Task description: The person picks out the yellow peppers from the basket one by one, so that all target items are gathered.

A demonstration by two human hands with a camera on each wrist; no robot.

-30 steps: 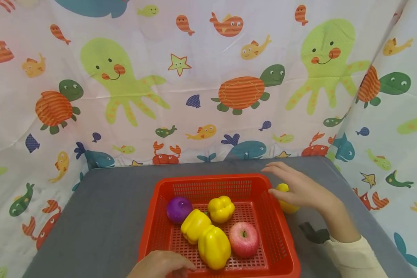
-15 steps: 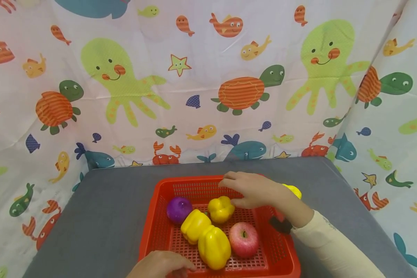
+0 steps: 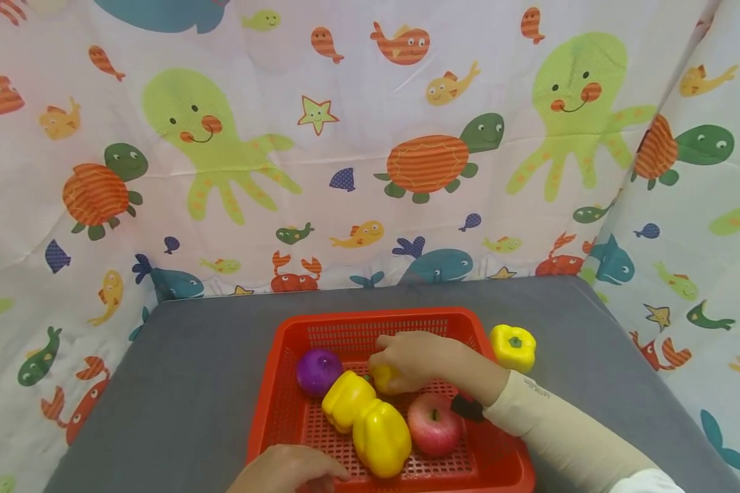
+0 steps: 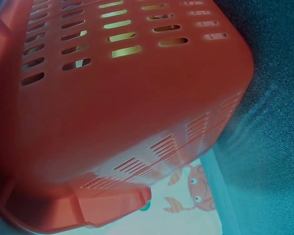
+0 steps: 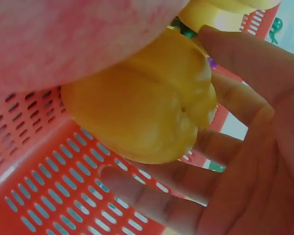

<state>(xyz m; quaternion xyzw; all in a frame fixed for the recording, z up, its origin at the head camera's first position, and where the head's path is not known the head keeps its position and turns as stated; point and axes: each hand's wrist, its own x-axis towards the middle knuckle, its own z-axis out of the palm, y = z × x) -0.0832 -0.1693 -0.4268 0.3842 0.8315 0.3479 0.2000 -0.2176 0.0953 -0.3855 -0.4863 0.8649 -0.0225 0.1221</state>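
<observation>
A red plastic basket point(image 3: 462, 318) holds a purple onion-shaped piece point(image 3: 318, 372), a red apple point(image 3: 434, 424) and several yellow bell peppers point(image 3: 380, 438). My right hand point(image 3: 416, 359) reaches inside and curls its thumb and fingers around the rear yellow bell pepper point(image 5: 142, 103), beside the apple. In the right wrist view the fingers lie behind and below that pepper, with the thumb near its green stem. My left hand point(image 3: 286, 469) holds the near left rim of the basket; part of it is cut off by the frame. Only the basket's outer wall point(image 4: 122, 98) shows in the left wrist view.
Outside the basket, just past its right rim, another yellow bell pepper point(image 3: 513, 348) lies on the grey table point(image 3: 179, 383). A white curtain point(image 3: 358, 89) printed with sea animals stands behind the table and along both sides.
My right hand has moved left from the pepper outside the basket, into the basket and down around the rear yellow bell pepper. The left hand stays in place.
</observation>
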